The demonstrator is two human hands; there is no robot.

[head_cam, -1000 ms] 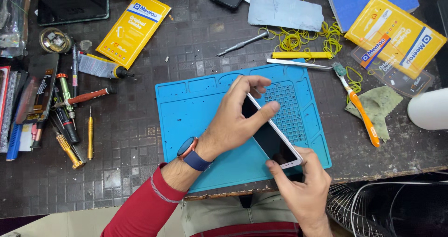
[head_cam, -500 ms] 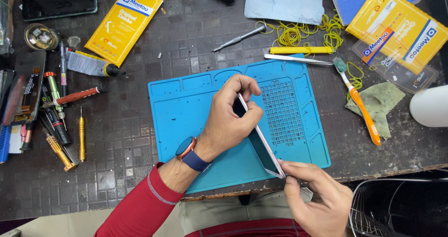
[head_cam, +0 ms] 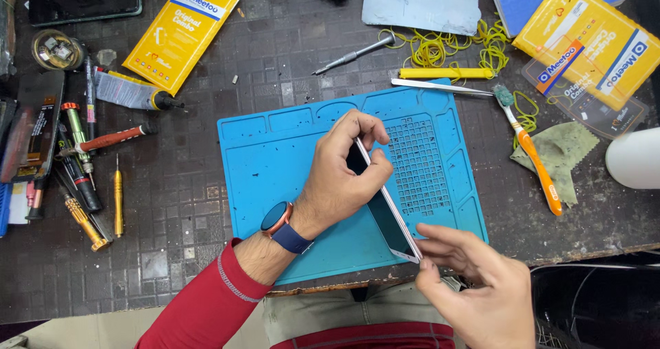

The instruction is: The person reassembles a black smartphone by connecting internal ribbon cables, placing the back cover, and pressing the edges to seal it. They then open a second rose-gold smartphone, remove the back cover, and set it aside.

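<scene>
My left hand [head_cam: 340,180] grips the phone [head_cam: 385,208] on edge, tilted over the blue mat [head_cam: 275,177] near the desk's front edge. My right hand [head_cam: 474,290] pinches its lower corner, fingers half curled. Phone looks closed, in one piece; tweezers [head_cam: 430,84] and screwdriver [head_cam: 354,55] untouched.

Left hand [head_cam: 344,177] bare, no rings visible. Smartwatch [head_cam: 276,216] at left wrist: round dark face, copper-toned rim, navy strap [head_cam: 297,240]. Just behind watch, red long sleeve [head_cam: 199,304], pushed up forearm, thin grey stitched band across cuff. Right hand [head_cam: 478,290] bare, no watch, no sleeve in view. Below watch, at frame bottom: khaki trousers [head_cam: 323,314], red shirt hem [head_cam: 357,336] over lap.
</scene>
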